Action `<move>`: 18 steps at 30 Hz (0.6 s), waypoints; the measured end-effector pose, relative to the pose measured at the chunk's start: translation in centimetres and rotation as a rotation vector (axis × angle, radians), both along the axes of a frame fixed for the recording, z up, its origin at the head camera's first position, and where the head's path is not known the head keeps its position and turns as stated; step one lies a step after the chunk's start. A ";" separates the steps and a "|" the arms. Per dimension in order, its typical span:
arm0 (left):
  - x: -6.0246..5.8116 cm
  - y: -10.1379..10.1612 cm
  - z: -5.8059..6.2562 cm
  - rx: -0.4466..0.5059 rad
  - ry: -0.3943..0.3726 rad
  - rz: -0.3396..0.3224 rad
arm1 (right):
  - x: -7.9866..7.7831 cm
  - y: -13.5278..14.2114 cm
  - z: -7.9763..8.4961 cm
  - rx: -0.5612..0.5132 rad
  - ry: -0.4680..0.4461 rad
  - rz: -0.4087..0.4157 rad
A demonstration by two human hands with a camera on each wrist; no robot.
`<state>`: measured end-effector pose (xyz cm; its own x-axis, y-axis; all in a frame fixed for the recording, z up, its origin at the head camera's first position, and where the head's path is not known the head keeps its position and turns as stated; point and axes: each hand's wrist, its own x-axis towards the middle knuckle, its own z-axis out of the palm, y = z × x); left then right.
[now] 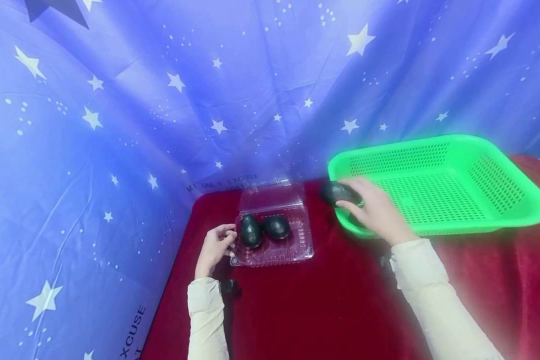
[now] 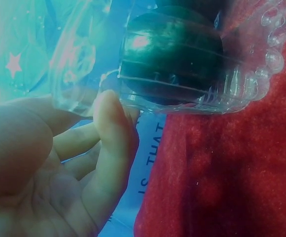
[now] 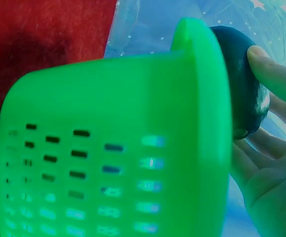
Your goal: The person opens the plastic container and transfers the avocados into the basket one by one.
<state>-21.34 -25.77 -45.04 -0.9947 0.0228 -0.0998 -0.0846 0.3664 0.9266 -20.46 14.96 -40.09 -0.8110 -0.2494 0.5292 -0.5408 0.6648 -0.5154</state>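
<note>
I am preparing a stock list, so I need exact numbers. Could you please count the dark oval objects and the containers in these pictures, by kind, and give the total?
Dark oval objects: 3
Green basket: 1
Clear plastic box: 1
Total: 5

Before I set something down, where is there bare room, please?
Bare room: the red cloth midway between the sleeves, in front of the clear box, and the right half of the green basket. Crowded: the box, with two dark fruits inside and the left hand at its left edge, and the basket's left end, where the right hand holds another dark fruit.
</note>
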 end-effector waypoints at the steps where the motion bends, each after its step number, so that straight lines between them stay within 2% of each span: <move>1: 0.0 0.0 0.1 0.005 -0.004 -0.001 | 0.0 0.1 0.0 -0.003 -0.003 -0.004; 9: 0.9 0.6 2.2 0.002 -0.005 -0.035 | 0.1 1.0 -0.3 -0.018 -0.006 -0.037; 15: 0.1 0.2 0.6 0.016 -0.020 0.001 | 0.1 1.3 -0.2 -0.018 -0.007 -0.042; 18: 0.1 0.2 0.7 0.020 -0.019 0.004 | 0.0 1.4 -0.1 -0.022 -0.021 -0.045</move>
<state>-21.20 -25.56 -44.37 -0.9928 0.0212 -0.1179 -0.1033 0.3472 0.9321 -20.44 16.36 -40.24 -0.8322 -0.2012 0.5167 -0.4996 0.6762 -0.5414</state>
